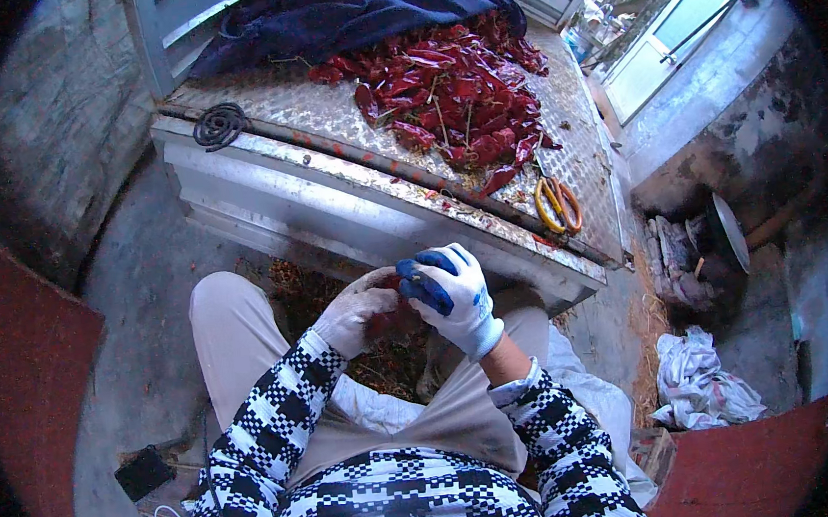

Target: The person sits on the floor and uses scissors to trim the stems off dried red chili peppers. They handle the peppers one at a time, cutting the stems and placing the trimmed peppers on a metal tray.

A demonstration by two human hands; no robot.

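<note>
Both hands wear gloves and meet above my lap, in front of the metal truck bed's edge. My left hand (361, 311), in a pale glove, has its fingers bent around something reddish, likely a dried red chili pepper, mostly hidden. My right hand (449, 292), in a white glove with blue coating, curls its fingers against the left fingertips; whether it grips anything is hidden. Beyond them, a heap of dried red chili peppers (455, 92) lies on the textured metal bed (283, 107). Scissors with yellow and orange handles (557, 205) rest near the bed's edge, right of the heap.
A dark blue cloth (362, 4) covers the back of the heap. A coiled black cord (219, 126) lies on the bed's left corner. Chili debris is on the floor between my knees. White sacks (702, 381) and a round pan or lid (729, 233) are at the right.
</note>
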